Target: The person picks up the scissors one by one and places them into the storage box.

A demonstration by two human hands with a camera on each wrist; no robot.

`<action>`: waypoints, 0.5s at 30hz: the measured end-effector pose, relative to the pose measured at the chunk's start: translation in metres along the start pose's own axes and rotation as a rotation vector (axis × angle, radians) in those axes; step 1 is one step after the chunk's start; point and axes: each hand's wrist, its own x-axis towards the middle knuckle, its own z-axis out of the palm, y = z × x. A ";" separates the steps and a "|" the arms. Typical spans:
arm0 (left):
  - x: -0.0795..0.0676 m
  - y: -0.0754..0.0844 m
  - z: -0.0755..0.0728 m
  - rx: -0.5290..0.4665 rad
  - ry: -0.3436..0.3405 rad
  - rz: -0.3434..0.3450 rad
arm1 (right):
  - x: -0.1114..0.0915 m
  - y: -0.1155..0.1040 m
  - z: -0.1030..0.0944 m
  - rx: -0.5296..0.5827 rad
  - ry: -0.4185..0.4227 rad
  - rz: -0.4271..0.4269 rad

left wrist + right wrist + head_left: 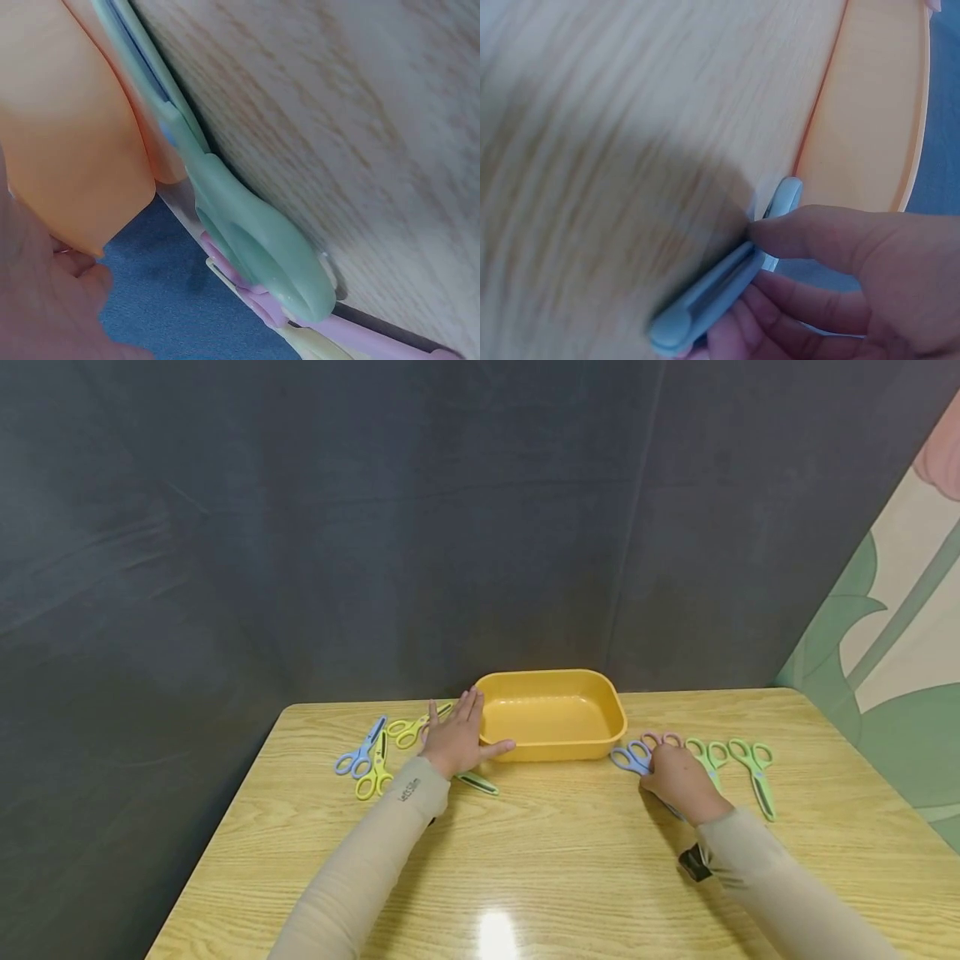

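A yellow plastic bin (555,750) stands at the far middle of the table. My left hand (455,743) rests at its left end, fingers straight along the rim and thumb stretched over the front corner. Under that hand lie green scissors (251,225), partly hidden in the head view, with pink scissors (367,337) beside them. Just right of the bin, my right hand (681,781) pinches blue scissors (712,292) between thumb and fingers near the middle. Their handle loops point toward the bin. Pink loops (671,740) show behind this hand.
Left of the bin lie blue scissors (363,752) and two yellow pairs, one being the yellow scissors (381,768) nearer me. At right are two green pairs, the outer green scissors (759,777) fully visible. A dark curtain (450,527) hangs behind the table (555,852).
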 end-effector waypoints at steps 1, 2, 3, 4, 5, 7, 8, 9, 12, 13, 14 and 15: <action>0.000 0.000 0.000 0.002 -0.004 -0.002 | 0.000 0.000 0.000 0.001 -0.002 0.005; 0.000 0.000 -0.001 0.003 -0.007 -0.005 | 0.000 -0.001 0.000 0.004 -0.004 0.008; 0.000 0.000 -0.001 0.002 -0.010 -0.007 | 0.000 -0.001 0.000 0.007 -0.007 0.015; 0.000 0.001 -0.002 0.003 -0.011 -0.009 | -0.001 -0.002 -0.001 0.010 -0.007 0.019; 0.000 0.000 -0.002 -0.002 -0.013 -0.011 | -0.001 -0.002 -0.001 0.011 -0.007 0.022; 0.001 0.000 -0.002 -0.004 -0.013 -0.012 | -0.001 -0.003 -0.002 0.009 -0.010 0.029; 0.001 0.000 -0.002 -0.009 -0.014 -0.013 | -0.001 -0.003 -0.003 0.007 -0.011 0.031; 0.001 0.000 -0.002 -0.013 -0.012 -0.012 | -0.001 -0.004 -0.003 0.005 -0.011 0.032; 0.001 0.000 -0.001 -0.019 -0.012 -0.009 | -0.002 -0.004 -0.004 0.000 -0.019 0.045; 0.001 0.000 -0.001 -0.019 -0.012 -0.007 | -0.002 -0.004 -0.003 0.002 -0.019 0.047; 0.001 0.000 -0.001 -0.021 -0.012 -0.007 | -0.003 -0.004 -0.003 0.004 -0.019 0.050; 0.001 0.001 -0.001 -0.023 -0.012 -0.006 | -0.003 -0.004 -0.003 0.005 -0.018 0.052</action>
